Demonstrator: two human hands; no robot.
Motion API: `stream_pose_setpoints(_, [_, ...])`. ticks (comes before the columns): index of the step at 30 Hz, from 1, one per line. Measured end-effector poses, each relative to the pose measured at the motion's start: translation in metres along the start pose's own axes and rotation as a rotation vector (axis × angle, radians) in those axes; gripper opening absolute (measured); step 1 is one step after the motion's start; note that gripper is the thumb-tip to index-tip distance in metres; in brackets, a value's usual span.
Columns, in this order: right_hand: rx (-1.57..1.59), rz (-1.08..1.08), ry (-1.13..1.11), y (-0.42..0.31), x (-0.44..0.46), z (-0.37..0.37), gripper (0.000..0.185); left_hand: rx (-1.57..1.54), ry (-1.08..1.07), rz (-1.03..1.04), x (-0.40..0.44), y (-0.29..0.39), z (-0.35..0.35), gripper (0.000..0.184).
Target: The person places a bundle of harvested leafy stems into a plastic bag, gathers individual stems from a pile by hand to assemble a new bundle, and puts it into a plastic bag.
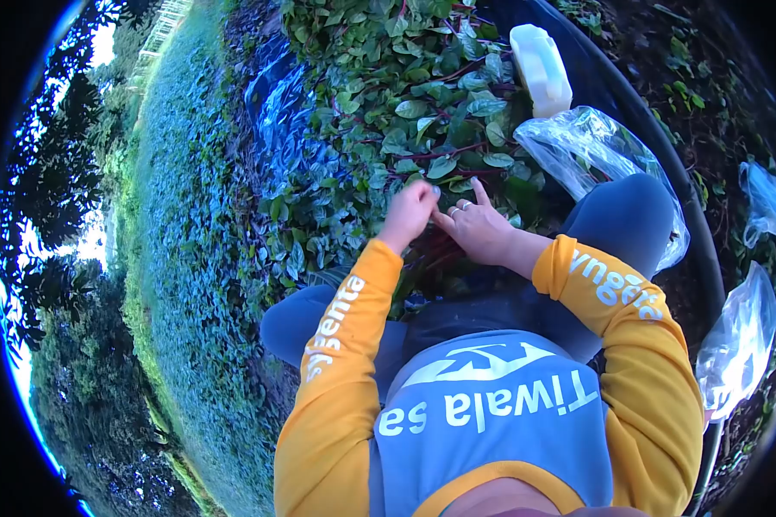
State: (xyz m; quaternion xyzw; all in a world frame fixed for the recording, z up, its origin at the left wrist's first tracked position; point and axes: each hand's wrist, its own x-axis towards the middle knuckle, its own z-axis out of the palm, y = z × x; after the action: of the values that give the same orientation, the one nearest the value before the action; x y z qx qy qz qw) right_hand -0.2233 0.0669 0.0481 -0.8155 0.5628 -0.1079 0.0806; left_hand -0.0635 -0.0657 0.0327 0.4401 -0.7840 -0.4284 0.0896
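My left hand (408, 213) is closed in a pinch just above the leafy vines (444, 129), which have green leaves and reddish-purple stems. What its fingertips hold is hidden. Right beside it, my right hand (481, 231) has its back toward me and rings on a finger. Its nearer fingers bend in toward my left fingertips, while one finger sticks up and away. Anything between those bent fingers is too small to make out. Both hands are above the front of the foliage, between my knees.
A pale plastic container (541, 71) lies beyond my right knee, near a clear plastic bag (591, 146). A dark curved edge (698, 220) runs along the right. Farther right are a bluish bag (763, 202) and another clear bag (737, 345). Blue plastic sheeting (280, 116) lies left among plants.
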Motion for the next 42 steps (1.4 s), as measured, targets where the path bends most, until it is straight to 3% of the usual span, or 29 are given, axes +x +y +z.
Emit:
stream_pose_setpoints(1, [-0.010, -0.009, 0.002, 0.003, 0.000, 0.002, 0.028, 0.092, 0.102, 0.058, 0.016, 0.013, -0.002, 0.019])
stream_pose_setpoints(3, [-0.024, -0.017, 0.001, 0.008, 0.001, 0.002, 0.027, 0.281, 0.275, 0.451, 0.055, 0.011, -0.001, 0.021])
stream_pose_setpoints(6, [0.002, -0.021, -0.110, 0.011, 0.002, -0.003, 0.025, 0.367, 0.144, 0.439, 0.097, -0.006, 0.015, 0.024])
stream_pose_setpoints(8, [0.014, -0.041, -0.098, 0.013, 0.001, -0.001, 0.038, 0.465, 0.044, 0.406, 0.101, 0.005, 0.010, 0.023])
stream_pose_setpoints(11, [-0.010, -0.048, -0.083, 0.012, -0.002, -0.005, 0.030, 0.555, -0.084, 0.365, 0.097, 0.016, -0.005, 0.020])
stream_pose_setpoints(13, [-0.014, -0.052, -0.078, 0.012, -0.003, -0.011, 0.031, 0.446, -0.039, 0.427, 0.087, 0.022, -0.018, 0.018])
stream_pose_setpoints(17, [-0.019, -0.071, -0.019, 0.011, -0.002, -0.013, 0.039, 0.401, 0.008, 0.323, 0.046, 0.043, -0.051, 0.015])
stream_pose_setpoints(19, [-0.006, -0.083, 0.002, 0.009, -0.002, -0.012, 0.040, 0.372, 0.017, 0.270, 0.021, 0.031, -0.049, 0.015])
stream_pose_setpoints(21, [0.001, -0.090, 0.024, 0.009, 0.000, -0.009, 0.042, 0.217, -0.023, 0.360, 0.001, 0.004, -0.036, 0.016])
stream_pose_setpoints(23, [0.027, -0.117, 0.197, 0.008, 0.001, -0.002, 0.047, -0.088, -0.086, 0.215, -0.025, -0.004, -0.013, 0.019])
stream_pose_setpoints(25, [0.029, -0.093, 0.164, 0.005, -0.002, -0.003, 0.049, -0.092, -0.127, 0.116, -0.039, -0.015, -0.009, 0.020])
stream_pose_setpoints(27, [0.031, -0.073, 0.129, 0.001, -0.005, -0.001, 0.050, 0.094, -0.052, 0.445, -0.044, -0.045, -0.003, 0.021])
stream_pose_setpoints(29, [0.016, -0.051, 0.204, -0.002, -0.008, 0.003, 0.051, 0.106, -0.079, 0.449, -0.053, -0.028, -0.001, 0.020])
stream_pose_setpoints(31, [0.037, -0.030, 0.143, -0.001, -0.008, 0.001, 0.046, -0.098, -0.154, 0.192, -0.056, -0.018, 0.001, 0.019])
stream_pose_setpoints(36, [0.060, 0.022, -0.169, 0.002, -0.007, -0.009, 0.035, 0.173, -0.218, 0.455, -0.026, -0.031, 0.006, 0.020])
stream_pose_setpoints(38, [0.047, 0.024, -0.138, 0.003, -0.010, -0.006, 0.029, 0.226, -0.040, 0.355, -0.004, -0.018, 0.009, 0.016])
stream_pose_setpoints(39, [0.047, 0.027, -0.140, 0.002, -0.012, -0.006, 0.029, 0.231, 0.190, 0.430, 0.010, -0.013, 0.012, 0.014])
stream_pose_setpoints(41, [0.068, 0.088, -0.146, 0.004, -0.015, -0.005, 0.031, 0.558, 0.459, 0.522, 0.027, -0.001, 0.007, 0.018])
stream_pose_setpoints(42, [0.060, 0.092, -0.146, 0.004, -0.018, -0.004, 0.031, 0.552, 0.463, 0.528, 0.030, 0.003, 0.006, 0.018])
